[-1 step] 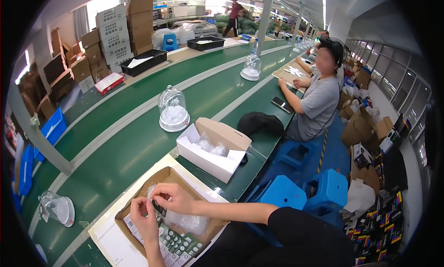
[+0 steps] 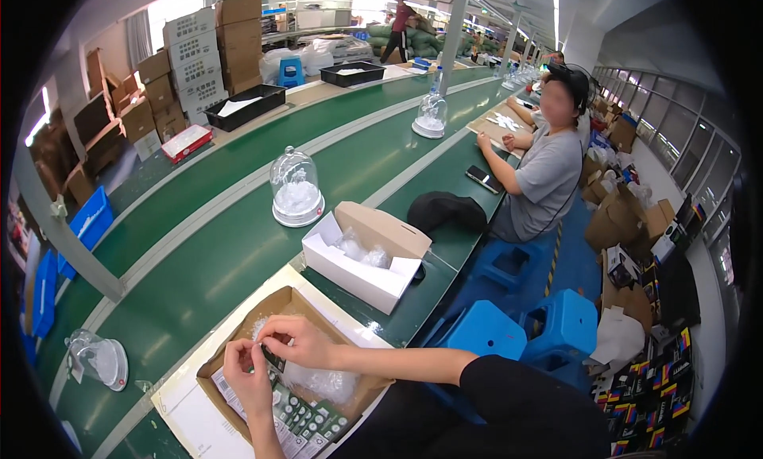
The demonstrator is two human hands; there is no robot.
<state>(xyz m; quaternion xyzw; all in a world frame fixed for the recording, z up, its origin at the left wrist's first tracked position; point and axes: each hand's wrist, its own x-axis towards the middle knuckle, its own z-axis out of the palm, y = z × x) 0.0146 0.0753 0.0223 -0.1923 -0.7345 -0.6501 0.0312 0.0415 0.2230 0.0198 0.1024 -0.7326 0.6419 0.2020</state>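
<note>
Over a shallow cardboard tray (image 2: 216, 362), my left hand (image 2: 245, 369) and my right hand (image 2: 296, 340) meet with their fingertips pinched together. A small dark tag (image 2: 275, 360) hangs just under the right hand's fingers, which appear to hold it. Whatever the left fingertips grip is too small to make out. Inside the tray lie green printed cards (image 2: 306, 418) nearest me and a clear plastic bag (image 2: 330, 384) to their right. Some whitish fine material (image 2: 260, 327) shows at the tray's far side, partly behind the right hand.
Beyond the tray stands an open white box (image 2: 350, 278) with wrapped things inside. A glass dome (image 2: 296, 190) stands on the green conveyor (image 2: 214, 248); another dome (image 2: 97, 359) is at left. A black cap (image 2: 447, 213) lies near a seated co-worker (image 2: 548, 157). Blue stools (image 2: 485, 328) stand at right.
My hands hold the same pinch over the tray. Far off, a walking person's legs have changed position slightly.
</note>
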